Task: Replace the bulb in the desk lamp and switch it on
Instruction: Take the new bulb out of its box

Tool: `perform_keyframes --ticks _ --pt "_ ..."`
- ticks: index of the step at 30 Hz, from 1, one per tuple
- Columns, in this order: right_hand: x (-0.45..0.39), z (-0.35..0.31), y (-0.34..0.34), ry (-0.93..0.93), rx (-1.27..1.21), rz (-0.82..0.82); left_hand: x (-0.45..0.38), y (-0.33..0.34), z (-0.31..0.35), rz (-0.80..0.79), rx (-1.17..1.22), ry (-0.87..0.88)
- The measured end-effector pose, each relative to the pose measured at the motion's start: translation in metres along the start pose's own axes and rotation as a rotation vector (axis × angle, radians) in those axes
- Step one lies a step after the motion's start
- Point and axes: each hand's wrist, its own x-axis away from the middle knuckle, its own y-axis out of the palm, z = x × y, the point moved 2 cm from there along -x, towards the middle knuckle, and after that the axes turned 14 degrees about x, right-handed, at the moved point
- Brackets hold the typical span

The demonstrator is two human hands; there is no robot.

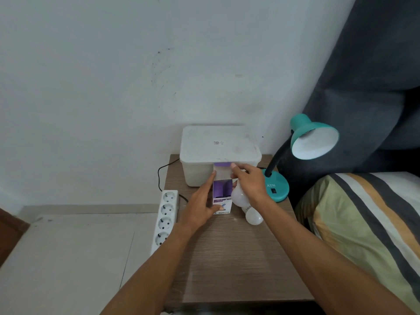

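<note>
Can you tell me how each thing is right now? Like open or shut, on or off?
Lamp: off, no bulb visible in shade.
Bulb box: top flap open, held by left hand.
Right hand: holding a bulb.
Second bulb: lying on the table.
Tub: lid shut.
Power strip: visible sockets empty.

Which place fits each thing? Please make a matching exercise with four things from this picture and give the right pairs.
Things:
1. lamp
2. power strip
3. plastic box
4. bulb carton

Places:
A. at the back of the table, against the wall
B. between the two hands
C. at the right rear corner of the table
D. along the left edge of the table

Pairs: 1-C, 2-D, 3-A, 4-B
</note>
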Motion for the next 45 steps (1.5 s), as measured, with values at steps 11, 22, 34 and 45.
perform_keyframes --ticks 11,22,34,45 --pt "0.006 0.009 -0.014 0.069 -0.141 -0.133 0.001 0.001 0.0 0.006 0.006 -0.041" --pt "0.027 0.031 -0.012 -0.216 0.241 -0.113 0.002 0.003 0.003 0.016 -0.021 -0.041" --pt "0.026 0.031 -0.007 -0.298 0.519 -0.076 0.005 0.007 0.003 0.023 -0.073 0.02" --pt "0.026 0.028 -0.001 -0.133 0.39 -0.11 0.012 0.015 0.002 0.049 -0.057 0.064"
